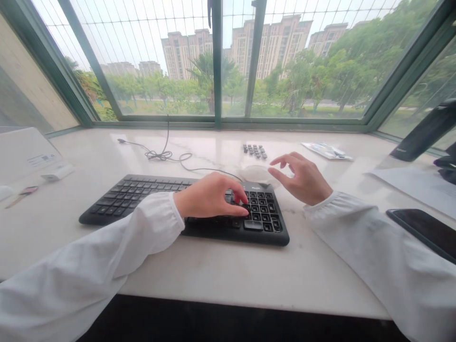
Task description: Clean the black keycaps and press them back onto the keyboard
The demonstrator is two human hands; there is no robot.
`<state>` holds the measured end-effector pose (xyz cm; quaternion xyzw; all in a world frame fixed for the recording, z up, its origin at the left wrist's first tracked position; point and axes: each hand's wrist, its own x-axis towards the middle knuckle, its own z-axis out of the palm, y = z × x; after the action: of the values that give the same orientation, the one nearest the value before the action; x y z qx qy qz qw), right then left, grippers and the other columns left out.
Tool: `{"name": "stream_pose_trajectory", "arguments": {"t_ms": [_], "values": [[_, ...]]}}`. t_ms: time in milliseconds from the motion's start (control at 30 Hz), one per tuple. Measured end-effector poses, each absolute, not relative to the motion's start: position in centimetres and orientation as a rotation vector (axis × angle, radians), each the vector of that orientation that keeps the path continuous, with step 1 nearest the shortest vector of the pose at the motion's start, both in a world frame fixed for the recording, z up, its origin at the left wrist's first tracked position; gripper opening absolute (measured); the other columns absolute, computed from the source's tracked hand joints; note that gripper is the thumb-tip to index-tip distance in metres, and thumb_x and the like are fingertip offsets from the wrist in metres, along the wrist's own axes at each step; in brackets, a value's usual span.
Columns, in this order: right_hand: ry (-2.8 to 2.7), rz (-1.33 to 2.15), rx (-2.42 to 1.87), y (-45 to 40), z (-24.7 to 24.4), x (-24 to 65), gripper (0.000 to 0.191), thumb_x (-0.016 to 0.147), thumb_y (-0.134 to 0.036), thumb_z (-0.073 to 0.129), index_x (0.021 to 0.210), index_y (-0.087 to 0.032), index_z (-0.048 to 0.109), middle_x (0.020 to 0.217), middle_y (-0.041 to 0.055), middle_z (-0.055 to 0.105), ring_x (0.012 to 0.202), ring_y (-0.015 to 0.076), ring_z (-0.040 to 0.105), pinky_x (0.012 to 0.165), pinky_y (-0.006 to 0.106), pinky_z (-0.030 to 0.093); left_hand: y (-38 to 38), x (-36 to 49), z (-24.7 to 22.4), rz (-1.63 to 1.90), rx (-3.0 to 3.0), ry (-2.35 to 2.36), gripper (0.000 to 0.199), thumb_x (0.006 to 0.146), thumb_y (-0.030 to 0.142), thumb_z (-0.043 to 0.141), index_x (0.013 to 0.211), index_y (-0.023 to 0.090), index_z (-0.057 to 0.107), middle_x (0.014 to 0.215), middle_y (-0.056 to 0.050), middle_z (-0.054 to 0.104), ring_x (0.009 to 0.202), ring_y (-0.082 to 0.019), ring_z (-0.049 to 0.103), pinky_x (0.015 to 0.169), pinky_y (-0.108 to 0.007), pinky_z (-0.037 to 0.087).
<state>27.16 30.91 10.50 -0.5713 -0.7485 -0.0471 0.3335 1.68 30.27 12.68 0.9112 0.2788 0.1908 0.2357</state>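
A black keyboard (199, 228) lies at a slant on the white counter. The number pad (263, 209) at its right end shows bare square sockets where keycaps are off, though a wide key (253, 225) is still on at the bottom. My left hand (203, 197) rests over the keyboard, thumb and forefinger pinched around a small dark keycap at the pad's left edge. Held above the counter beyond the keyboard's right end, my right hand (302, 178) has thumb and fingers apart and holds nothing. Loose keycaps (255, 151) sit in rows just past it.
A cable (160, 154) coils behind the keyboard. A clear plastic packet (327, 151) lies at back right, with paper (420, 183) and a dark phone (425, 232) nearer. At left stand a white box (26, 152) and small items. A window (217, 121) borders the counter.
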Motion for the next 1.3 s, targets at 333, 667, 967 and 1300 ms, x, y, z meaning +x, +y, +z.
{"name": "stream_pose_trajectory", "arguments": {"t_ms": [333, 667, 967, 1300], "values": [[-2.234, -0.064, -1.534, 34.6, 9.6, 25.1, 0.031, 0.083, -0.043, 0.059, 0.097, -0.019, 0.071, 0.105, 0.0098, 0.065, 0.099, 0.0223, 0.058, 0.092, 0.036, 0.041, 30.3, 1.9, 12.1, 0.57, 2.488, 0.7, 0.022, 0.07, 0.032, 0.075, 0.09, 0.022, 0.074, 0.075, 0.002, 0.068, 0.064, -0.01, 0.057, 0.059, -0.022, 0.043], [-1.905, 0.308, -1.46, 32.1, 11.9, 24.8, 0.027, 0.088, -0.04, 0.052, 0.084, -0.017, 0.065, 0.078, 0.0033, 0.067, 0.073, 0.0168, 0.058, 0.066, 0.028, 0.041, 30.2, 1.6, 12.3, 0.704, 2.788, 0.673, 0.016, 0.083, 0.036, 0.064, 0.087, 0.024, 0.073, 0.084, 0.002, 0.072, 0.065, -0.009, 0.062, 0.062, -0.02, 0.045], [-1.742, 1.244, -0.972, 28.9, 12.6, 22.6, 0.045, 0.081, -0.054, 0.062, 0.104, -0.015, 0.069, 0.095, 0.006, 0.071, 0.083, 0.0175, 0.063, 0.072, 0.029, 0.048, 30.6, 1.4, 12.0, 1.16, 2.736, 0.964, 0.012, 0.081, 0.03, 0.065, 0.082, 0.021, 0.073, 0.079, 0.004, 0.073, 0.054, -0.007, 0.058, 0.062, -0.019, 0.048], [-1.549, 1.405, -0.953, 29.2, 11.5, 22.1, 0.04, 0.074, -0.049, 0.072, 0.092, -0.012, 0.072, 0.086, 0.0069, 0.071, 0.078, 0.0182, 0.063, 0.071, 0.03, 0.047, 29.7, 2.3, 12.0, 1.408, 2.542, 1.012, 0.018, 0.08, 0.036, 0.069, 0.092, 0.023, 0.073, 0.075, 0.006, 0.073, 0.044, -0.003, 0.05, 0.052, -0.016, 0.045]]}}
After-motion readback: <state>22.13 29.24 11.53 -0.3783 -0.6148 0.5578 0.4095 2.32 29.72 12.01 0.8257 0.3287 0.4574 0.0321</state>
